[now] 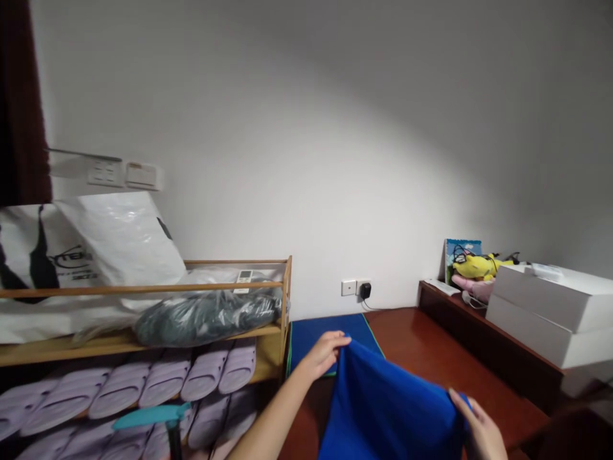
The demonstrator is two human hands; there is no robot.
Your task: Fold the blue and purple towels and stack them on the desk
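A bright blue cloth (387, 409) hangs between my two hands at the bottom centre right, over a reddish-brown wooden surface (412, 335). My left hand (327, 353) pinches its upper left corner, fingers closed. At the upper right corner my right hand (477, 425) grips the cloth between thumb and fingers. The top edge sags slightly and slopes down to the right; the lower part runs out of the frame. Behind my left hand, a darker blue mat (330, 332) with green edging lies flat on the wood near the wall.
A wooden rack (286, 281) at left holds white bags (119, 236), a plastic-wrapped dark bundle (205, 316) and rows of lilac slippers (163, 377). A teal-headed object (148, 416) stands before it. White boxes (541, 313) and a yellow plush toy (479, 266) sit on the right ledge.
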